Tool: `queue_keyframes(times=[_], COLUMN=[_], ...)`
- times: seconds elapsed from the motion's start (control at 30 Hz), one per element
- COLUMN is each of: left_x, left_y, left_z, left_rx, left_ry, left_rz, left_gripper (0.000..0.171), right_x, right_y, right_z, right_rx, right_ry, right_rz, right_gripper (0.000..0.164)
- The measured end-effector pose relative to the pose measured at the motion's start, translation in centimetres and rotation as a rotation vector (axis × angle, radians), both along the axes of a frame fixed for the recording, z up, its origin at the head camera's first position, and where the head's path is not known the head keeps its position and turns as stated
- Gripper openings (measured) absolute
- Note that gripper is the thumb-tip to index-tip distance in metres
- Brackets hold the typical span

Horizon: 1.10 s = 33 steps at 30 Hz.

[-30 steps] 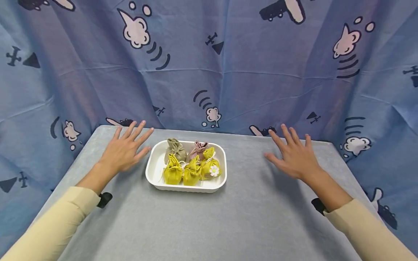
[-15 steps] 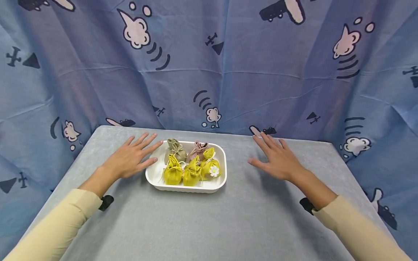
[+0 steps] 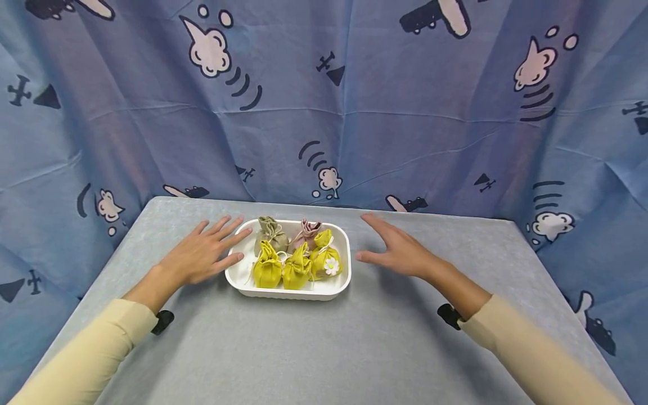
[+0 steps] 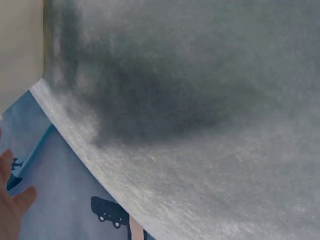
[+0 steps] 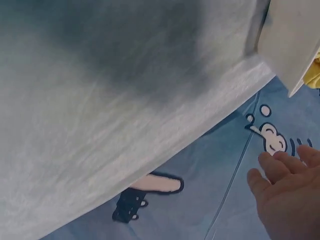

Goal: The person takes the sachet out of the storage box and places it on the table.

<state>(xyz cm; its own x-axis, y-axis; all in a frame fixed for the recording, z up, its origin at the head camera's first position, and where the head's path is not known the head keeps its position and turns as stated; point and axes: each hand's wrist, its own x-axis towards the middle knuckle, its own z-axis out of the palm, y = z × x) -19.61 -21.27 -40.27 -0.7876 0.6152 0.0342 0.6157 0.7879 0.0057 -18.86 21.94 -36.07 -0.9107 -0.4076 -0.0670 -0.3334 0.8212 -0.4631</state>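
Observation:
A white plastic tray (image 3: pixel 288 293) holds several small drawstring pouches. Three yellow pouches stand along its front, and the rightmost yellow pouch (image 3: pixel 324 260) carries a white flower. Behind them sit a grey-green pouch (image 3: pixel 275 237) and a pink pouch (image 3: pixel 306 232). My left hand (image 3: pixel 194 256) is at the tray's left end, fingers spread, with fingertips overlapping the rim in the head view. To the right of the tray my right hand (image 3: pixel 400 250) hangs over the table with straight fingers and thumb apart, pointing toward the tray. Neither hand holds anything.
The grey cloth-covered table (image 3: pixel 314 349) carries the tray near its back edge. A blue patterned curtain (image 3: pixel 405 112) hangs right behind the table and along both sides. Each wrist wears a black band, such as the left wristband (image 3: pixel 163 322).
My right hand has moved left across the table, close to the tray's right end. The left hand has shifted slightly right and down to the tray's left rim. The tray has stayed put.

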Motion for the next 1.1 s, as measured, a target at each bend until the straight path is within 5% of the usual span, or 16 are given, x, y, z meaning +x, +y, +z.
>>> queue_keyframes(times=[0.87, 1.1], left_x=[0.3, 0.3], left_y=[-0.2, -0.2], left_z=[-1.1, -1.1], left_rx=[0.062, 0.074], left_ry=[-0.005, -0.002], left_rz=[-0.008, -0.009], left_gripper=[0.063, 0.063], right_x=[-0.9, -1.1], right_y=[-4.7, -5.6], right_z=[-0.4, -0.6], right_rx=[-0.385, -0.375], right_ry=[-0.113, -0.138], right_rz=[0.068, 0.058], right_gripper=[0.083, 0.082])
